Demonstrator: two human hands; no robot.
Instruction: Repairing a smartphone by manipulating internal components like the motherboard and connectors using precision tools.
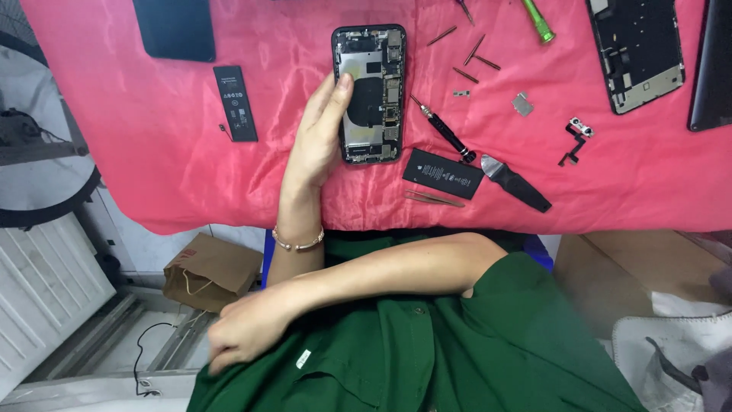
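Note:
An opened phone (377, 99) lies back-down on a pink cloth (152, 168), its boards and coil exposed. My left hand (316, 137), a bracelet on the wrist, lies along the phone's left edge. Its fingers are straight and together, the fingertips press on the frame, and the thumb is hidden. My right arm crosses my green shirt to the left. My right hand (244, 328) hangs blurred below the table edge with curled fingers, and I see nothing in it. Nearest the phone are a black screwdriver (442, 130) and a black battery (442, 174).
Tweezers (433, 198) and a black pry tool (515, 183) lie near the front edge. A second battery (235, 103), a dark panel (175, 27), another phone frame (637, 53), a camera module (576, 137), loose driver bits (473, 57) and a green tool (537, 20) lie around. A paper bag (210, 271) sits below.

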